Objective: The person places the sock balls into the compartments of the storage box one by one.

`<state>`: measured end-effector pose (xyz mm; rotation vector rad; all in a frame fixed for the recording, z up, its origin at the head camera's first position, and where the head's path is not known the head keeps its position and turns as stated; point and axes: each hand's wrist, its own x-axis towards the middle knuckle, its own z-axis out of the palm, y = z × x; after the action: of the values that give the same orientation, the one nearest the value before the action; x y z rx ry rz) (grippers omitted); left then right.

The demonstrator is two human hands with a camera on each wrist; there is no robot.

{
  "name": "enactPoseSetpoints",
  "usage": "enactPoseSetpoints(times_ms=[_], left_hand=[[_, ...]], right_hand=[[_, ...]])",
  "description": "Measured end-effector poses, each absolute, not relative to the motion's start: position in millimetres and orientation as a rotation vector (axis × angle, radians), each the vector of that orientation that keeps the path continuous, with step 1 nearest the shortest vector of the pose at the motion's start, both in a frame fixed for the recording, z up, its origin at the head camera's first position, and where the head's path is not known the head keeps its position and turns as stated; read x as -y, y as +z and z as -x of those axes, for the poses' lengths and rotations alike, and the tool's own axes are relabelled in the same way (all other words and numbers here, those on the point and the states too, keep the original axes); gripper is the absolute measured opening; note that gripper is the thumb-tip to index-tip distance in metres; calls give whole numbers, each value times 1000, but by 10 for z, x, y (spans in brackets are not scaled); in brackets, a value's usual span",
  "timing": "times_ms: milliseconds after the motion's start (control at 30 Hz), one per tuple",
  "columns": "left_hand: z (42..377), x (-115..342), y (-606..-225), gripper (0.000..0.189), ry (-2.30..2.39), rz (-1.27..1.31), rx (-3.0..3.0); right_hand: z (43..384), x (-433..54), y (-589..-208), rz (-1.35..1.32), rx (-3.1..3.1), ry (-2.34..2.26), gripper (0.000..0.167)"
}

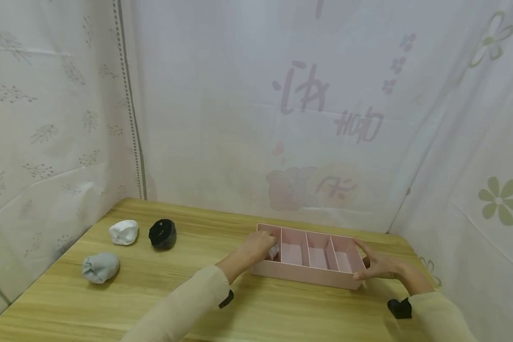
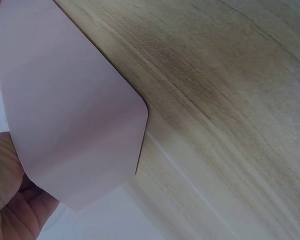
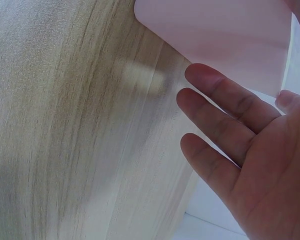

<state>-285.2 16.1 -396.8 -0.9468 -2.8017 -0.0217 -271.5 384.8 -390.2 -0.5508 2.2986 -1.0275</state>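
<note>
A pink box (image 1: 301, 278) with several compartments in a row sits on the wooden table. My left hand (image 1: 256, 247) reaches over its left end and holds a pale balled-up sock (image 1: 273, 252) inside the leftmost compartment. Most of that sock is hidden under the fingers. In the left wrist view, the curled fingers (image 2: 27, 212) show beside the box's end wall. My right hand (image 1: 380, 267) spans the box's right end, thumb near the front corner and index finger at the back corner. Its other three fingers (image 3: 215, 127) stretch out straight below the rim in the right wrist view.
On the table's left side lie a white balled-up sock (image 1: 124, 232), a black one (image 1: 162, 233) and a grey one (image 1: 100, 268). Patterned curtains (image 1: 222, 118) hang behind the table (image 1: 188, 270) and along both sides.
</note>
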Motion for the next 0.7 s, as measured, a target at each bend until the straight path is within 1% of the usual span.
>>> enactPoseSetpoints(times_ms=[67,300,533,700], left_hand=[[2850,-147,-3976,17,-32,951,2786],[2839,-50,-3986,34,-177,1008,2721],[2712,195,-3977,46,-567,1028,2657],[2543,482,-4027,58,-841,941,2595]], right_hand=[[2715,-3841,-3904,544,-2304,-1022,114],[2705,-3830,-3892,541,-2337,-989,113],[2694,-3834,-3917,548,-2354,-982,113],[2701,-3854,-3935,561,-2328,-1023,113]])
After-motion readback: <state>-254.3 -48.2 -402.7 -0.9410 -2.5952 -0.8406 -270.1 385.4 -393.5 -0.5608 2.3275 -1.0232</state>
